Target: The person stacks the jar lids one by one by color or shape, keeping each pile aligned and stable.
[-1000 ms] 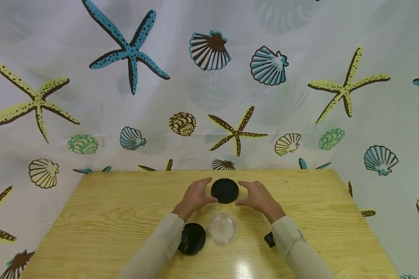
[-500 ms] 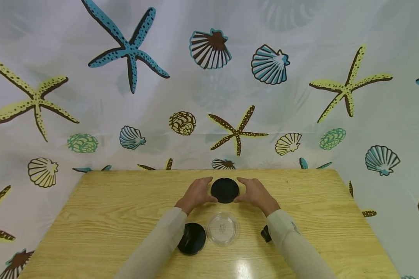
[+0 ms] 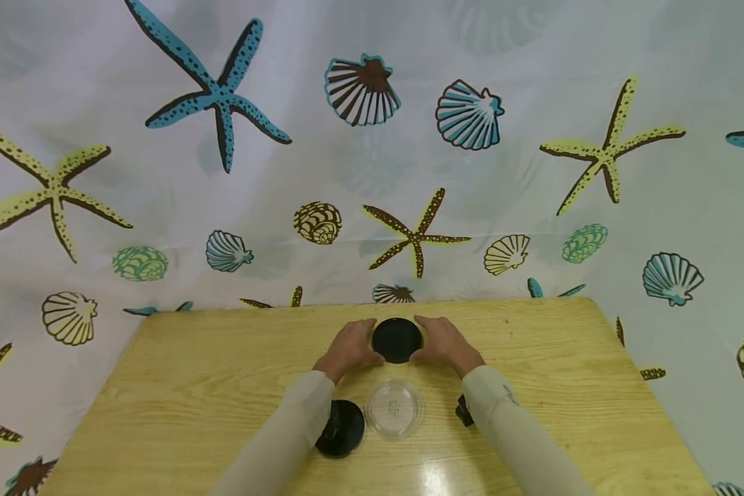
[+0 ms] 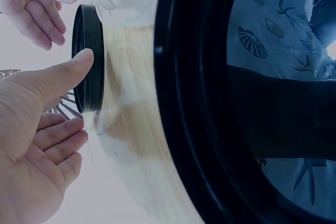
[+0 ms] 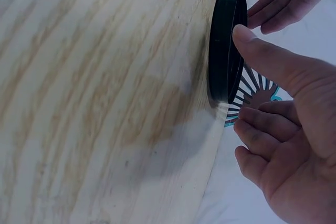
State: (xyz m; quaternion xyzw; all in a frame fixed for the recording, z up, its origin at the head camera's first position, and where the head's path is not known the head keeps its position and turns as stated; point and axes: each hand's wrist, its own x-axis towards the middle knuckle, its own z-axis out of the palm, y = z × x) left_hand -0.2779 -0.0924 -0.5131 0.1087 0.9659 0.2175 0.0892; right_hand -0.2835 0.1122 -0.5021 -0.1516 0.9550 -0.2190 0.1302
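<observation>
At the back of the wooden table a black round lid lies between my two hands. My left hand is on its left side and my right hand on its right, thumbs toward the near edge and fingers toward the far edge. In the left wrist view the left thumb is at the rim of the lid, while the other fingers are loosely bent beside it. The right wrist view has the right thumb overlapping the lid; whether it touches cannot be told.
A clear round container with small print sits nearer me. Left of it lies a shiny black disc, partly behind the left sleeve. A small black object shows beside the right sleeve. A patterned curtain hangs behind the table.
My right hand has moved slightly left, closer to the black lid. The left hand and the things on the table keep their places; the head view has shifted a little.
</observation>
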